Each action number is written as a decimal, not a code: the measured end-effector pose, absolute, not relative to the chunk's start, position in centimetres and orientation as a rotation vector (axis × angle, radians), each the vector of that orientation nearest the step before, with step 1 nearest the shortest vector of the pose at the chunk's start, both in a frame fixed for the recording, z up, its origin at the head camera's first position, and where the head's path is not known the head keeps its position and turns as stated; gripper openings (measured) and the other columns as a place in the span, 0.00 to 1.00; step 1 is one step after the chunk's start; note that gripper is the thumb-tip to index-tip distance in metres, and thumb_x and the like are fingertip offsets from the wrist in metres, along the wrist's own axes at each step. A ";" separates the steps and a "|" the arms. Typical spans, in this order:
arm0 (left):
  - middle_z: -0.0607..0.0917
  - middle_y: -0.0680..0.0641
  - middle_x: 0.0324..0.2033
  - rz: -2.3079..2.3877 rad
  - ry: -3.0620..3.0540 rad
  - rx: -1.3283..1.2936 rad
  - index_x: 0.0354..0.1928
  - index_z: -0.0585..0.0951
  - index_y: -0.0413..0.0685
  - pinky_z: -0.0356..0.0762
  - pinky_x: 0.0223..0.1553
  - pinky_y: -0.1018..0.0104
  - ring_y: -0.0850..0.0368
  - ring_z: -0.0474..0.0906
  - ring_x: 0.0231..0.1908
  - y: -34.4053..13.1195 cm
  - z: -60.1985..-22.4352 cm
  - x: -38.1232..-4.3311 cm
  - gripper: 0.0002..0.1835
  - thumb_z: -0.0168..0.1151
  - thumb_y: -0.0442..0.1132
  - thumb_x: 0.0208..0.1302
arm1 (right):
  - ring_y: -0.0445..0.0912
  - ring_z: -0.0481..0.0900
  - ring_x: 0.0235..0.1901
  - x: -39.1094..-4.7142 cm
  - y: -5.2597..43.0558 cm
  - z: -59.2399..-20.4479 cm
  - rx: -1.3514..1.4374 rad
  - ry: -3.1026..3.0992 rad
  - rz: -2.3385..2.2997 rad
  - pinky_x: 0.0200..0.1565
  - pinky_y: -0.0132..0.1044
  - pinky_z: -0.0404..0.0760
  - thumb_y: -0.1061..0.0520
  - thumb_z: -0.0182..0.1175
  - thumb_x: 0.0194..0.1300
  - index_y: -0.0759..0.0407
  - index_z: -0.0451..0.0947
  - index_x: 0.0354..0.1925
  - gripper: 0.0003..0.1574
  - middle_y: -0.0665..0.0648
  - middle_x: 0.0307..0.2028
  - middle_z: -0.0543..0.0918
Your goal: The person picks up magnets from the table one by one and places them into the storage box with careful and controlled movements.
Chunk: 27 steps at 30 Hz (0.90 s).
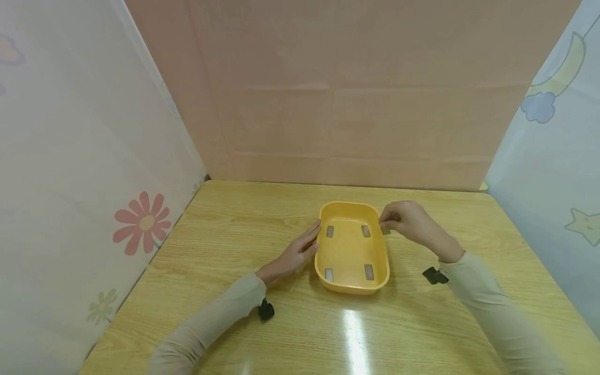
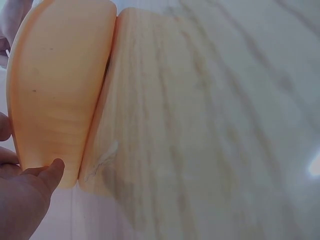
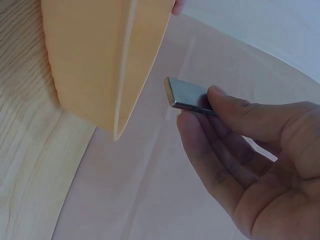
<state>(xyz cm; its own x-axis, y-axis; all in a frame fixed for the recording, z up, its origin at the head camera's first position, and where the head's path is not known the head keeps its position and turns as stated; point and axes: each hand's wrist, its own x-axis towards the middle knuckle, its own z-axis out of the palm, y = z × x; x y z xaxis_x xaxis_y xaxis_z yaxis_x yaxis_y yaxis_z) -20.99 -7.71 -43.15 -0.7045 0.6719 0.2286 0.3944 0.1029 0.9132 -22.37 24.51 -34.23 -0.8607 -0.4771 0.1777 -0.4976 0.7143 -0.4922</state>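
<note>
A yellow plastic basin (image 1: 348, 250) stands on the table, oblong with rounded corners. Flat grey rectangular blocks lie on its floor, one near each corner, such as the far-left block (image 1: 330, 231). My left hand (image 1: 300, 250) rests against the basin's left side with fingers extended; in the left wrist view its thumb (image 2: 56, 170) touches the outer wall. Just outside the basin's right rim, my right hand (image 1: 408, 221) pinches another grey block (image 3: 189, 94) between thumb and fingers. That block has a shiny face and a tan end, and is apart from the basin in the right wrist view.
The wood-grain table (image 1: 225, 229) extends around the basin. A pinkish-brown sheet (image 1: 328, 104) hangs behind it, with patterned pale walls left and right. Black wrist devices (image 1: 266, 310) sit at both sleeves. A light glare (image 1: 354, 338) shows on the table in front.
</note>
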 end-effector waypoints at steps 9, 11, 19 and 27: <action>0.42 0.31 0.75 1.637 2.124 1.056 0.73 0.48 0.26 0.48 0.71 0.53 0.41 0.38 0.75 -7.6 -43.3 -21.0 0.29 0.43 0.26 0.77 | 0.46 0.85 0.30 -22.7 24.1 -34.5 0.840 -2.851 0.843 0.33 0.41 0.85 0.68 0.70 0.58 0.61 0.85 0.32 0.04 0.51 0.30 0.86; 0.42 0.31 0.75 1.639 2.122 1.058 0.73 0.48 0.26 0.48 0.71 0.53 0.41 0.38 0.75 -7.6 -43.3 -21.0 0.29 0.43 0.26 0.77 | 0.46 0.85 0.30 -22.7 24.0 -34.6 0.837 -2.843 0.855 0.33 0.40 0.85 0.69 0.69 0.58 0.61 0.85 0.32 0.05 0.52 0.30 0.86; 0.42 0.31 0.75 1.637 2.126 1.058 0.73 0.48 0.26 0.49 0.71 0.53 0.41 0.38 0.75 -7.6 -43.2 -21.0 0.29 0.43 0.27 0.77 | 0.46 0.86 0.29 -22.9 23.5 -34.9 0.838 -2.812 0.899 0.32 0.38 0.85 0.70 0.69 0.58 0.62 0.85 0.31 0.05 0.52 0.29 0.86; 0.41 0.32 0.75 1.636 2.112 1.048 0.73 0.48 0.26 0.49 0.71 0.53 0.41 0.37 0.75 -7.6 -43.0 -20.9 0.29 0.43 0.26 0.77 | 0.48 0.87 0.31 -23.0 22.9 -35.3 0.846 -2.823 0.944 0.33 0.39 0.86 0.69 0.69 0.59 0.62 0.85 0.30 0.04 0.53 0.30 0.86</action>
<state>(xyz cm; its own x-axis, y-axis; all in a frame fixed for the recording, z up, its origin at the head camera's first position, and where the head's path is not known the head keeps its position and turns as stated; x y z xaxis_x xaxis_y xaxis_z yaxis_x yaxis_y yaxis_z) -20.89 -7.61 -42.98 -0.7017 0.6805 0.2111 0.3743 0.1000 0.9219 -23.01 22.93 -35.26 -0.8495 -0.4842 0.2094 -0.5128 0.6647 -0.5433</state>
